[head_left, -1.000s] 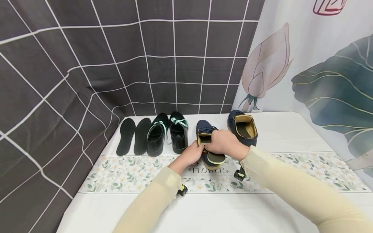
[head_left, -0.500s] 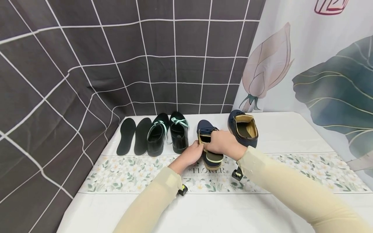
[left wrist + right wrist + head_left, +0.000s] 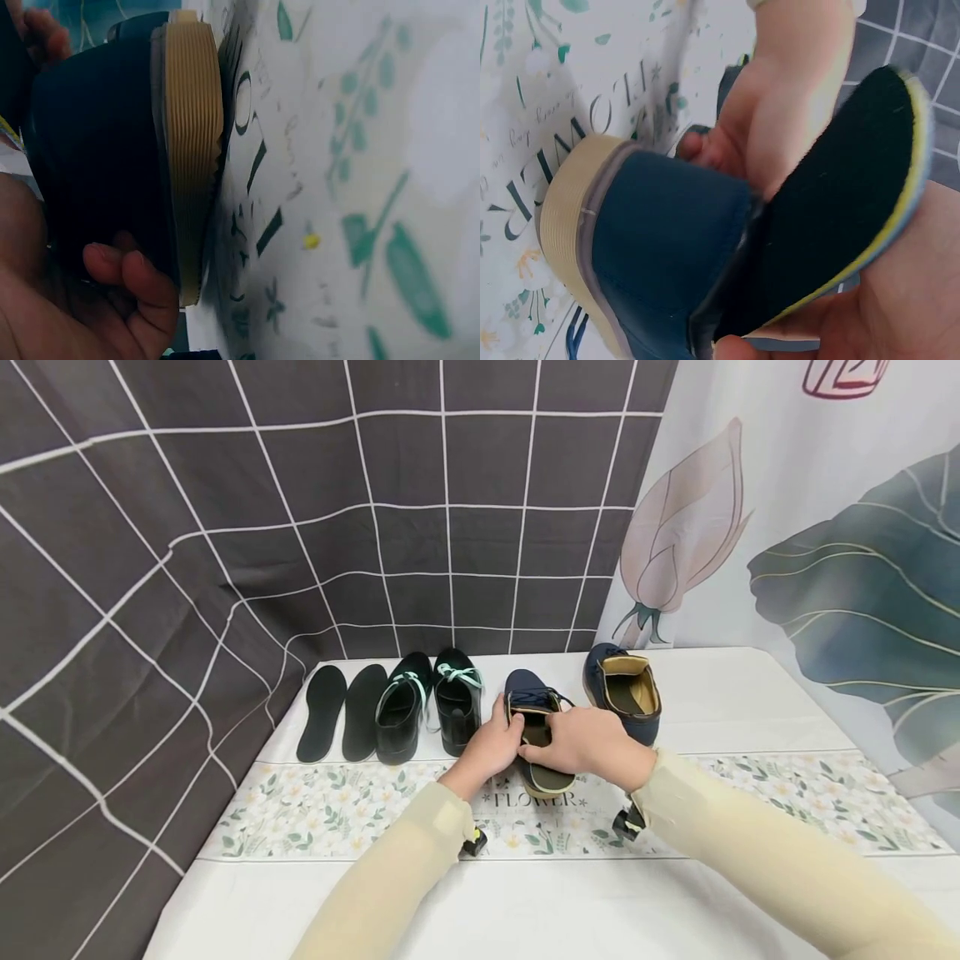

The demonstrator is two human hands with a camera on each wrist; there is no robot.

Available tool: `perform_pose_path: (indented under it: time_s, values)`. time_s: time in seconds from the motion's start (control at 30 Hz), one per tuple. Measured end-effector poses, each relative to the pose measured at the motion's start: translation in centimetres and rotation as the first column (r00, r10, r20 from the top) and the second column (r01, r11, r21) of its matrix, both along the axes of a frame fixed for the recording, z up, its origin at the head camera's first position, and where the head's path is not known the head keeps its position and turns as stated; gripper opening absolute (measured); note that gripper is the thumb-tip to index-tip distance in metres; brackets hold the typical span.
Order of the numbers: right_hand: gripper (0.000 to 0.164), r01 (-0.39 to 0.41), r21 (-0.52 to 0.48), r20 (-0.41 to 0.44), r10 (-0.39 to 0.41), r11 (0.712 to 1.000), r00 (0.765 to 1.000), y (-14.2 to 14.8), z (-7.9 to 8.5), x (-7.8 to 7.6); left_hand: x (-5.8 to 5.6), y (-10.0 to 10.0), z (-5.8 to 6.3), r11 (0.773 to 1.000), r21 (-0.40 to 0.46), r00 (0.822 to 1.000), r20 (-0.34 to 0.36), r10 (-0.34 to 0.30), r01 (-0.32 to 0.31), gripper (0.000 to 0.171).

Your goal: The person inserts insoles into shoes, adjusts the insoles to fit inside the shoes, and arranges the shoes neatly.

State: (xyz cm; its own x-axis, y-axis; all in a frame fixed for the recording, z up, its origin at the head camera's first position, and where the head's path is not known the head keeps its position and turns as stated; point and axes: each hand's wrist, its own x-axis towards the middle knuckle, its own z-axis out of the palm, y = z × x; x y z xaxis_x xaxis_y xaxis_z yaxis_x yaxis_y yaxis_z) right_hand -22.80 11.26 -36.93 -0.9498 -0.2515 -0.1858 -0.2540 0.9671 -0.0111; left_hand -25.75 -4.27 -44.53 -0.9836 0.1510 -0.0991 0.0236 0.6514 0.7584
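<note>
A navy lace-up shoe [image 3: 527, 683] with a tan ridged sole stands in mid-table, toe away from me. My left hand [image 3: 491, 745] grips its left side, thumb at the opening; in the left wrist view, curled fingers [image 3: 142, 281] lie against the dark upper. A dark insole [image 3: 550, 779] with a yellowish edge slants out over the heel. My right hand [image 3: 583, 739] pinches this insole from the right side. In the right wrist view the insole [image 3: 847, 187] tilts up from the shoe's heel collar [image 3: 720, 277]; its front part is hidden inside.
The matching navy shoe [image 3: 624, 693] stands to the right behind my right hand. Leftward are two black shoes [image 3: 459, 702] with mint laces and two black insoles [image 3: 322, 714] lying flat. A floral band [image 3: 315, 814] crosses the white table; a dark grid curtain [image 3: 480, 543] hangs behind.
My left hand has slid forward along the shoe's side, its thumb now at the opening. My right hand has shifted slightly back and right, and more of the insole shows in the opening.
</note>
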Motion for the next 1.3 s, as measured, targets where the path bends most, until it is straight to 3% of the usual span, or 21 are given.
perform_pose_path:
  time_s: [0.13,0.23,0.47,0.63,0.77,0.97,1.3]
  values:
    - [0.074,-0.034,-0.023,-0.029,0.033,0.999,0.999,0.3,0.1,1.3,-0.2,0.4,0.1,0.995,-0.103,0.999,-0.051,-0.001,-0.004,0.064]
    - [0.076,-0.062,-0.023,-0.044,0.061,0.998,0.997,0.3,0.3,2.2,-0.1,0.7,0.2,0.991,-0.135,0.998,-0.062,0.000,-0.008,0.062]
    - [0.051,-0.107,0.008,-0.072,0.108,0.994,0.992,-0.3,0.7,3.2,0.0,0.7,-0.1,0.994,-0.109,0.999,-0.047,0.008,-0.013,0.061]
    - [0.038,-0.121,-0.030,-0.129,0.116,0.992,0.985,-0.7,1.0,3.2,-0.1,0.6,-0.2,0.995,-0.100,0.999,-0.048,0.012,-0.016,0.061]
    - [0.025,-0.158,-0.085,-0.127,0.147,0.984,0.981,-0.7,1.3,3.1,-0.1,0.5,-0.2,0.995,-0.100,0.999,-0.050,0.006,-0.011,0.062]
    - [0.036,-0.211,-0.140,-0.096,0.198,0.968,0.975,-0.6,1.1,2.5,0.0,0.5,0.0,0.995,-0.100,0.999,-0.045,-0.003,-0.001,0.062]
    - [0.037,-0.195,-0.161,-0.067,0.186,0.968,0.980,-0.8,0.8,1.4,0.1,0.5,0.0,0.996,-0.091,0.999,-0.031,-0.014,0.011,0.062]
